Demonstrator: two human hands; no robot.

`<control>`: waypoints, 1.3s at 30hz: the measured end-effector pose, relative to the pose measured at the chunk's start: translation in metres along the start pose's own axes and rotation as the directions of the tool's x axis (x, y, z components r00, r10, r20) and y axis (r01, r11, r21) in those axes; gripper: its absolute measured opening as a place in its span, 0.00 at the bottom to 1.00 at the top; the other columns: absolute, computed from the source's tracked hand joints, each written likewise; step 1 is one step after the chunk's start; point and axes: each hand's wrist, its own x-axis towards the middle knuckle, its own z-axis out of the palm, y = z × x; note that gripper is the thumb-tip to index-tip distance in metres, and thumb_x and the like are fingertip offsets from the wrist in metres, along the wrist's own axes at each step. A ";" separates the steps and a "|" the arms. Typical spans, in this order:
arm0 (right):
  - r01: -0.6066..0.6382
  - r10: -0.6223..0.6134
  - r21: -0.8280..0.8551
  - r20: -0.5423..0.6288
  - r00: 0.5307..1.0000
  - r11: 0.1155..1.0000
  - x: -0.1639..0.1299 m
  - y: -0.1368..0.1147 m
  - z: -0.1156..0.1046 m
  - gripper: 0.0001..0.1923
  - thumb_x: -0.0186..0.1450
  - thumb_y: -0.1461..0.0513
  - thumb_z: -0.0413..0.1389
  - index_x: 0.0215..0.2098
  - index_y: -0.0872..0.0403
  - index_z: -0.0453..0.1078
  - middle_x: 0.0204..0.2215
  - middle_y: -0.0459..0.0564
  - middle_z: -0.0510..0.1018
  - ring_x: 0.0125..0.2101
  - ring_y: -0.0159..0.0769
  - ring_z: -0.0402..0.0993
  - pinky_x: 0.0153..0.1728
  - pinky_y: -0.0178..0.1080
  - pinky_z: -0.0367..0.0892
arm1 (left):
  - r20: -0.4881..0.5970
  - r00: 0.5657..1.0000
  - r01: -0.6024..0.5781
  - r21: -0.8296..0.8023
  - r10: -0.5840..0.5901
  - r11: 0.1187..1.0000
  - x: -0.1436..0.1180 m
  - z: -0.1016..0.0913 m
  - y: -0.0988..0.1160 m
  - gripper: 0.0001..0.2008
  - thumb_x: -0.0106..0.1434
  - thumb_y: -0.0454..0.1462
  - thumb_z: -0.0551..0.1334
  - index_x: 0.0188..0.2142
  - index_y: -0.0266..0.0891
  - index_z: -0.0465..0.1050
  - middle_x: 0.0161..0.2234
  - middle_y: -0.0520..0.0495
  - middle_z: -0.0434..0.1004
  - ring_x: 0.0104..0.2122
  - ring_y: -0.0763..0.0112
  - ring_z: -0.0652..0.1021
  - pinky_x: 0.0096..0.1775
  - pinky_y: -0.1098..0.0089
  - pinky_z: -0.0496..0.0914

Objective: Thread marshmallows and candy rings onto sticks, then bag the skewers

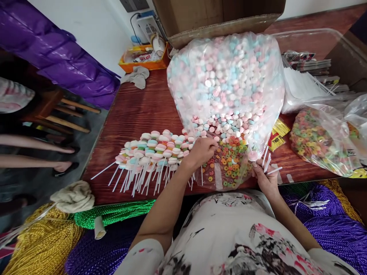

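My left hand (203,151) reaches over the near edge of a big clear bag of pink, white and blue round candies (226,80). Its fingers are curled together at the tips; what they pinch, if anything, is hidden. Several white sticks (268,165) are in my right hand (266,178), which closes around them at the table's front edge. A pink candy (252,156) sits at its fingertips. Between my hands lies an open bag of colourful ring candies (232,164). To the left, finished-looking stacked candy skewers (156,151) lie in a heap, sticks towards me.
A bag of ring candies (308,131) and a clear plastic bin (318,34) with sticks and packets stand on the right. A yellow packet (278,135) lies nearby. Behind are a cardboard box (220,32) and an orange tray (164,61). Another person's legs (37,152) show left.
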 end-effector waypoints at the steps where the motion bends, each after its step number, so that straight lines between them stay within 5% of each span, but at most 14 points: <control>1: 0.016 -0.016 -0.009 0.008 1.000 1.000 0.000 0.001 0.002 0.11 0.70 0.57 0.56 0.32 0.54 0.71 0.18 0.40 0.64 0.19 0.28 0.58 0.22 0.34 0.57 | 0.048 0.999 0.018 0.078 -0.022 0.997 -0.001 0.004 0.001 0.11 0.58 0.28 0.58 0.28 0.37 0.78 0.30 0.45 0.79 0.33 0.64 0.77 0.40 0.66 0.71; 6: 0.136 -0.120 -0.149 0.110 0.987 0.979 -0.004 0.003 0.004 0.14 0.71 0.60 0.54 0.26 0.53 0.68 0.19 0.42 0.64 0.20 0.28 0.60 0.24 0.35 0.58 | 0.141 0.983 0.049 0.412 -0.116 0.910 -0.001 0.023 0.014 0.13 0.56 0.26 0.57 0.35 0.34 0.79 0.42 0.36 0.78 0.45 0.54 0.78 0.43 0.61 0.72; 12: 0.148 -0.115 -0.251 0.141 0.983 0.957 -0.006 0.008 -0.011 0.14 0.70 0.61 0.53 0.25 0.53 0.67 0.20 0.42 0.64 0.21 0.29 0.60 0.25 0.35 0.58 | 0.091 0.996 -0.018 0.317 -0.012 0.948 -0.004 0.018 0.021 0.17 0.63 0.32 0.58 0.51 0.36 0.75 0.44 0.39 0.77 0.45 0.56 0.77 0.46 0.60 0.73; 17: 0.199 -0.158 -0.240 0.179 0.971 0.950 -0.005 0.006 -0.006 0.15 0.69 0.63 0.52 0.24 0.53 0.65 0.20 0.43 0.65 0.22 0.30 0.62 0.28 0.35 0.63 | 0.203 0.978 -0.119 0.314 0.055 0.942 -0.003 0.032 0.021 0.17 0.60 0.26 0.55 0.45 0.34 0.77 0.42 0.37 0.79 0.45 0.56 0.77 0.46 0.60 0.73; 22: 0.213 -0.162 -0.255 0.209 0.964 0.943 -0.005 0.004 -0.004 0.15 0.69 0.63 0.51 0.24 0.52 0.67 0.20 0.44 0.66 0.23 0.31 0.65 0.30 0.35 0.67 | 0.120 0.987 -0.140 0.350 0.103 0.926 -0.006 0.044 0.015 0.12 0.60 0.26 0.57 0.39 0.33 0.77 0.40 0.36 0.79 0.44 0.56 0.77 0.46 0.60 0.73; 27: 0.249 -0.170 -0.319 0.256 0.952 0.914 -0.006 -0.004 -0.004 0.13 0.69 0.65 0.49 0.33 0.53 0.74 0.23 0.45 0.73 0.23 0.32 0.69 0.32 0.35 0.69 | -0.099 0.995 -0.036 -0.158 0.020 0.987 -0.006 0.029 0.006 0.09 0.62 0.33 0.60 0.33 0.36 0.80 0.32 0.45 0.82 0.34 0.66 0.79 0.41 0.66 0.73; 29: 0.266 -0.154 -0.361 0.311 0.938 0.894 -0.006 -0.007 -0.005 0.15 0.69 0.67 0.47 0.39 0.53 0.76 0.27 0.47 0.79 0.26 0.33 0.73 0.33 0.34 0.70 | -0.150 0.979 0.051 -0.467 -0.136 0.883 -0.013 0.022 0.006 0.08 0.61 0.37 0.63 0.34 0.37 0.81 0.31 0.48 0.83 0.32 0.68 0.79 0.37 0.69 0.73; 32: 0.272 -0.102 -0.439 0.373 0.922 0.856 -0.005 -0.011 -0.004 0.19 0.67 0.69 0.47 0.47 0.52 0.77 0.34 0.47 0.83 0.33 0.36 0.78 0.36 0.35 0.71 | -0.025 0.950 0.177 -0.777 -0.311 0.604 -0.030 0.015 0.011 0.10 0.55 0.41 0.70 0.34 0.37 0.82 0.29 0.49 0.82 0.26 0.71 0.78 0.31 0.71 0.72; 35: 0.267 -0.067 -0.479 0.394 0.917 0.836 -0.005 -0.014 -0.002 0.20 0.66 0.70 0.47 0.46 0.52 0.78 0.33 0.48 0.83 0.33 0.37 0.78 0.36 0.35 0.71 | 0.044 0.948 0.191 -0.871 -0.316 0.453 -0.043 0.015 0.020 0.10 0.50 0.40 0.74 0.31 0.36 0.82 0.27 0.48 0.82 0.24 0.73 0.76 0.27 0.72 0.71; 39: 0.263 -0.067 -0.466 0.396 0.916 0.845 -0.009 -0.020 -0.002 0.21 0.65 0.70 0.47 0.48 0.52 0.77 0.34 0.48 0.83 0.33 0.37 0.78 0.35 0.34 0.71 | -0.131 0.937 0.053 -0.864 -0.324 0.502 -0.049 0.018 0.026 0.07 0.50 0.38 0.75 0.27 0.38 0.82 0.28 0.48 0.83 0.27 0.72 0.78 0.31 0.71 0.73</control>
